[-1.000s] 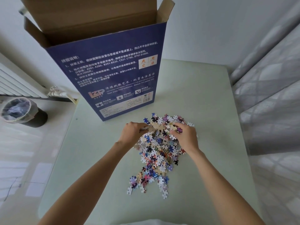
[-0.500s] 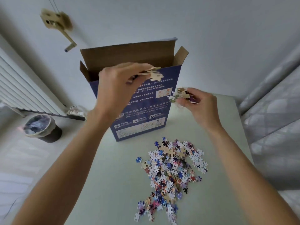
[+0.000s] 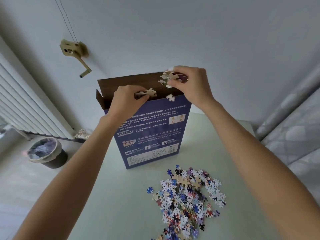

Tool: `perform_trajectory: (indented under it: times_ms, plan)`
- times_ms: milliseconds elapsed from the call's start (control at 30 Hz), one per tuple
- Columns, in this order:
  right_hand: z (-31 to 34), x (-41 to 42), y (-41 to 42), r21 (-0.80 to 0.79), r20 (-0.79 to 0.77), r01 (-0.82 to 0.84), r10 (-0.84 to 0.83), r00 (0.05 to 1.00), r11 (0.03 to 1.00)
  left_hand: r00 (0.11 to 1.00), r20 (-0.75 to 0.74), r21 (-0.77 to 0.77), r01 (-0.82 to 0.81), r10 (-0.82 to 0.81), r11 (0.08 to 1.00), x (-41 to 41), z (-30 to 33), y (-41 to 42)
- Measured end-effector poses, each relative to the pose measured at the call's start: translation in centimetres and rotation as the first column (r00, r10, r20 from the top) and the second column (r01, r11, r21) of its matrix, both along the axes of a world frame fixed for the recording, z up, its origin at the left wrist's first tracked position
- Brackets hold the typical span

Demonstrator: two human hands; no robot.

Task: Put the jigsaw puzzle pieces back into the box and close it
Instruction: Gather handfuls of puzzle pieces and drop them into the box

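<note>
The tall blue box stands upright at the far side of the pale green tabletop, its brown flaps open; the left hand and right hand each pinch a small clutch of puzzle pieces over its mouth, one piece falling. The loose pile lies near right on the tabletop; a radiator and lined bin sit far left, a white wall behind.

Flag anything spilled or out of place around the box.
One loose piece is in mid-air under the right hand, in front of the box rim, so it may miss. One blue piece lies apart from the pile.
</note>
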State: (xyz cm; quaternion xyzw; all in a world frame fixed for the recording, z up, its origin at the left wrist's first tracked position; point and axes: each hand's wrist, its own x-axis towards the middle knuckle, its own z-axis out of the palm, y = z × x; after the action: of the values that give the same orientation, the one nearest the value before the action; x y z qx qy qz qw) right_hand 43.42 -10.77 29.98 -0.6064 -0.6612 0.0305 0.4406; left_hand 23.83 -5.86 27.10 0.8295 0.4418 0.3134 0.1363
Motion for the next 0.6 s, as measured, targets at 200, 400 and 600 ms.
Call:
perform_trajectory:
  times_ms: [200,400,600]
  plan:
    - [0.2,-0.9,1.9,-0.168,0.286,-0.062,0.109,0.952,0.984,0.999,-0.047,-0.055,0.018,-0.021,0.998,-0.6,0.5,0.3]
    - [-0.2,-0.9,3.2,-0.272,0.316,-0.076,0.164,0.934,0.959,0.998,-0.054,-0.015,0.042,-0.043,0.999,-1.5,0.6,-0.3]
    - [-0.6,-1.2,2.9,-0.238,0.284,-0.088,0.156,0.946,0.967,0.997,-0.045,0.084,0.062,-0.058,0.995,-1.4,0.3,-0.6]
